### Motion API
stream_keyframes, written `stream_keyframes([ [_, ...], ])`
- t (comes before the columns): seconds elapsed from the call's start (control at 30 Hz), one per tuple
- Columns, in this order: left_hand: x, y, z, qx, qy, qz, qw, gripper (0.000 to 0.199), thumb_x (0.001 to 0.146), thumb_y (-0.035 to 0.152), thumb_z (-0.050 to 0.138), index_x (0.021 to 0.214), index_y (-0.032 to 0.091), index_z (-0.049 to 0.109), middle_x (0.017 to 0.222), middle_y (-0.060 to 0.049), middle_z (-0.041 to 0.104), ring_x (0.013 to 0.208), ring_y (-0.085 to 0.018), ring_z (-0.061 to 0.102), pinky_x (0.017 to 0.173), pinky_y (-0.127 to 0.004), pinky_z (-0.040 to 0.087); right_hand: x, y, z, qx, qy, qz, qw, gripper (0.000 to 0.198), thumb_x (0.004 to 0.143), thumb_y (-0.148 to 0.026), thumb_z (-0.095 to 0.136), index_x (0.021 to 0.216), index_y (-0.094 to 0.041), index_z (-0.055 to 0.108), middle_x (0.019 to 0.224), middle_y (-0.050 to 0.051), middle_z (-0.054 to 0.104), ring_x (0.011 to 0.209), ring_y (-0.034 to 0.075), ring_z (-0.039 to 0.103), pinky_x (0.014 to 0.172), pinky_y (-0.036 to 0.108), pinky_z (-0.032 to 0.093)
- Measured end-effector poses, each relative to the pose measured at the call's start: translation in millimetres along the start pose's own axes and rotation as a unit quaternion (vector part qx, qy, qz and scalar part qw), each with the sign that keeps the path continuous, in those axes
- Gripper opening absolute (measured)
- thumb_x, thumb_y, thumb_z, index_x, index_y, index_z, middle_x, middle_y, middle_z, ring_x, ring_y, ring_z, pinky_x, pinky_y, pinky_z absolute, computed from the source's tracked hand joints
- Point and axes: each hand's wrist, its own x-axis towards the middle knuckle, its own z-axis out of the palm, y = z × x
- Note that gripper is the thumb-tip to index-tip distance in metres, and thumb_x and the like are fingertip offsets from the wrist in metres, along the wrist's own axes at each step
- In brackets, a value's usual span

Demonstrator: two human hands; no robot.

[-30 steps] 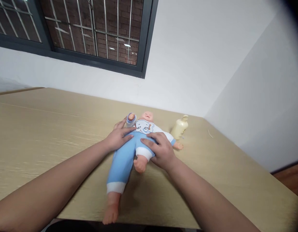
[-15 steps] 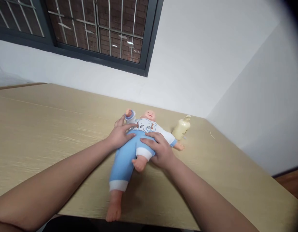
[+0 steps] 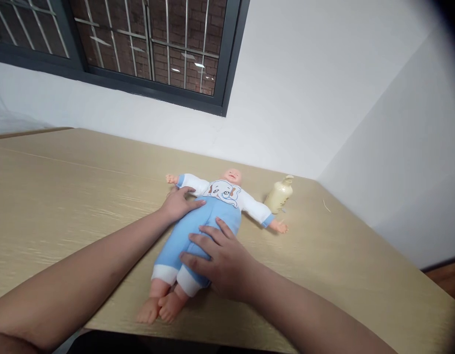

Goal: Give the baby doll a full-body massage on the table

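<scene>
A baby doll [image 3: 212, 216] lies on its back on the table, in a white top with an elephant face and blue trousers with white cuffs. Its arms are spread out and its bare feet lie close together near the front edge. My left hand [image 3: 177, 204] rests against the doll's side below its arm, thumb on the trousers and index finger apart from it; the other fingers are partly hidden. Across the doll's legs lies my right hand [image 3: 227, 260], open, its fingers spread over the blue cloth.
A cream pump bottle [image 3: 279, 195] stands on the pale wooden table [image 3: 83, 196], just beyond the doll's outstretched arm on the right. A thin pale strip [image 3: 326, 205] lies further right. White walls and a barred window [image 3: 149, 44] are behind the table.
The doll's raised leg has come down beside the other, and its raised arm now lies out to the left. My right hand has moved down onto the legs; my left has shifted slightly left.
</scene>
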Motion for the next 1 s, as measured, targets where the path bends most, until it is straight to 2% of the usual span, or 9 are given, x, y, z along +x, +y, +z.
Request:
stream_keyframes([
  [0.13, -2, 3, 0, 0.032, 0.024, 0.044, 0.998, 0.077, 0.066, 0.068, 0.075, 0.128, 0.025, 0.065, 0.137, -0.016, 0.044, 0.136, -0.04, 0.043, 0.114, -0.052, 0.034, 0, 5, -2, -0.008, 0.088, -0.004, 0.996, 0.037, 0.09, -0.024, 0.054, 0.125, -0.029, 0.061, 0.138, 0.005, 0.061, 0.128, 0.03, 0.049, 0.112, 0.057, 0.031],
  [0.23, -4, 6, -1, 0.08, 0.055, 0.124, 0.987, 0.072, 0.071, 0.063, 0.075, 0.132, 0.026, 0.064, 0.154, -0.017, 0.03, 0.146, -0.045, 0.025, 0.116, -0.057, 0.028, -3, 23, -9, -0.024, 0.172, 0.055, 0.983, 0.034, 0.088, -0.028, 0.057, 0.121, -0.029, 0.065, 0.131, 0.004, 0.066, 0.116, 0.027, 0.055, 0.102, 0.048, 0.04],
  [0.33, -7, 9, -2, 0.119, 0.073, 0.229, 0.963, 0.058, 0.08, 0.056, 0.07, 0.129, 0.024, 0.066, 0.163, -0.015, 0.021, 0.149, -0.045, 0.017, 0.119, -0.059, 0.021, -7, 47, -9, -0.044, 0.226, 0.126, 0.965, 0.034, 0.087, -0.033, 0.063, 0.12, -0.027, 0.069, 0.127, 0.005, 0.068, 0.106, 0.027, 0.057, 0.094, 0.044, 0.044],
  [0.43, -10, 13, -1, 0.138, 0.058, 0.316, 0.937, 0.041, 0.089, 0.046, 0.063, 0.124, 0.025, 0.07, 0.165, -0.011, 0.023, 0.151, -0.04, 0.017, 0.121, -0.057, 0.019, -10, 68, -1, -0.032, 0.234, 0.187, 0.954, 0.036, 0.083, -0.024, 0.065, 0.118, -0.025, 0.071, 0.126, 0.004, 0.07, 0.098, 0.026, 0.055, 0.092, 0.042, 0.045],
  [0.57, -13, 22, 4, 0.149, 0.022, 0.372, 0.916, 0.039, 0.095, 0.036, 0.056, 0.131, 0.022, 0.065, 0.164, -0.011, 0.029, 0.149, -0.033, 0.027, 0.121, -0.052, 0.022, -12, 84, 10, 0.036, 0.188, 0.247, 0.95, 0.054, 0.073, -0.006, 0.058, 0.122, -0.026, 0.07, 0.127, -0.001, 0.07, 0.099, 0.026, 0.052, 0.094, 0.04, 0.046],
  [0.67, -15, 27, 6, 0.143, 0.006, 0.374, 0.916, 0.04, 0.097, 0.034, 0.052, 0.133, 0.021, 0.063, 0.164, -0.011, 0.029, 0.148, -0.03, 0.029, 0.12, -0.05, 0.026, -13, 89, 17, 0.093, 0.179, 0.276, 0.94, 0.058, 0.073, -0.004, 0.055, 0.125, -0.026, 0.068, 0.128, -0.002, 0.069, 0.105, 0.025, 0.052, 0.099, 0.04, 0.044],
  [0.77, -17, 28, 5, 0.136, 0.003, 0.351, 0.926, 0.04, 0.096, 0.035, 0.054, 0.133, 0.023, 0.063, 0.165, -0.009, 0.026, 0.149, -0.031, 0.026, 0.12, -0.051, 0.025, -15, 89, 19, 0.115, 0.192, 0.272, 0.936, 0.058, 0.073, -0.005, 0.055, 0.126, -0.026, 0.068, 0.129, -0.001, 0.068, 0.107, 0.025, 0.054, 0.1, 0.042, 0.044],
  [0.9, -20, 25, 5, 0.119, 0.03, 0.284, 0.951, 0.042, 0.088, 0.043, 0.064, 0.128, 0.029, 0.068, 0.167, -0.003, 0.014, 0.153, -0.037, 0.012, 0.121, -0.054, 0.02, -17, 82, 12, 0.105, 0.223, 0.233, 0.941, 0.049, 0.079, -0.012, 0.06, 0.125, -0.024, 0.067, 0.13, 0.003, 0.068, 0.111, 0.025, 0.056, 0.099, 0.043, 0.047],
  [1.0, -19, 20, 6, 0.083, 0.052, 0.205, 0.974, 0.055, 0.079, 0.054, 0.072, 0.129, 0.03, 0.068, 0.164, -0.006, 0.014, 0.151, -0.043, 0.011, 0.12, -0.054, 0.023, -18, 70, 3, 0.087, 0.226, 0.197, 0.95, 0.042, 0.08, -0.018, 0.064, 0.122, -0.024, 0.068, 0.129, 0.006, 0.068, 0.116, 0.025, 0.058, 0.103, 0.045, 0.046],
])
